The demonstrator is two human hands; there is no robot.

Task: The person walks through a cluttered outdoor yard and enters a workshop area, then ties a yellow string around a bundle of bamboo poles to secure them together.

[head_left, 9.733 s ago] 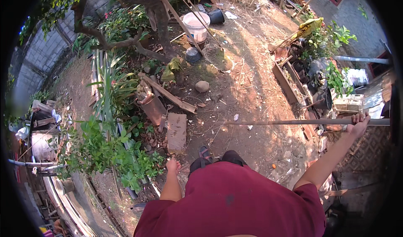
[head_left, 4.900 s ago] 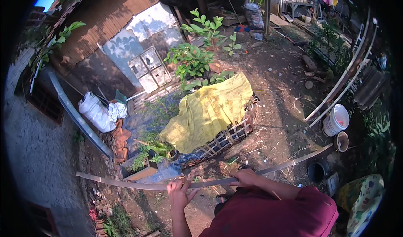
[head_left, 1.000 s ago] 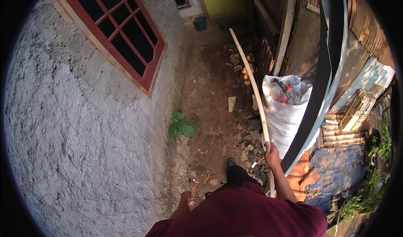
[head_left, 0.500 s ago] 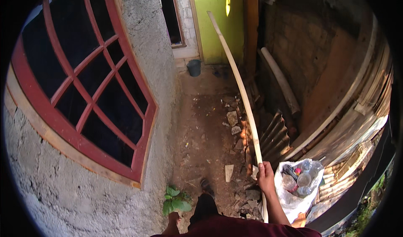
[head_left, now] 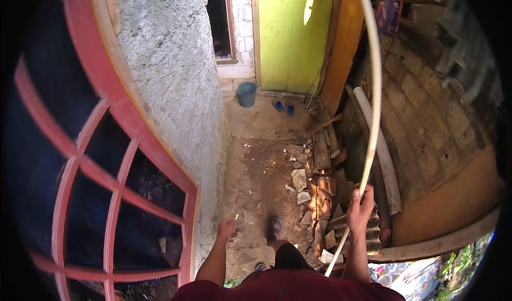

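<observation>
My right hand (head_left: 361, 211) is closed around a long, thin, pale strip (head_left: 376, 87) that looks like wood or bamboo. The strip rises past the top edge of the picture and its lower end slants down beside my right forearm. It appears bowed in this view. On the left, my left hand (head_left: 226, 229) hangs low over the dirt path near the plastered wall, fingers curled in and nothing visible in them. My sandaled foot (head_left: 275, 229) is ahead of me on the path.
A red-framed window (head_left: 118, 189) lines the left wall. Broken tiles and stones (head_left: 298, 180) edge the path on the right, beside corrugated sheeting (head_left: 337, 227) and a leaning pole (head_left: 385, 157). Ahead are a bucket (head_left: 246, 94), blue sandals (head_left: 284, 107) and a yellow-green door (head_left: 290, 50).
I have moved forward along the path, and the door and bucket look nearer. The strip has swung rightward and upright in my right hand. My left hand has come up into fuller view.
</observation>
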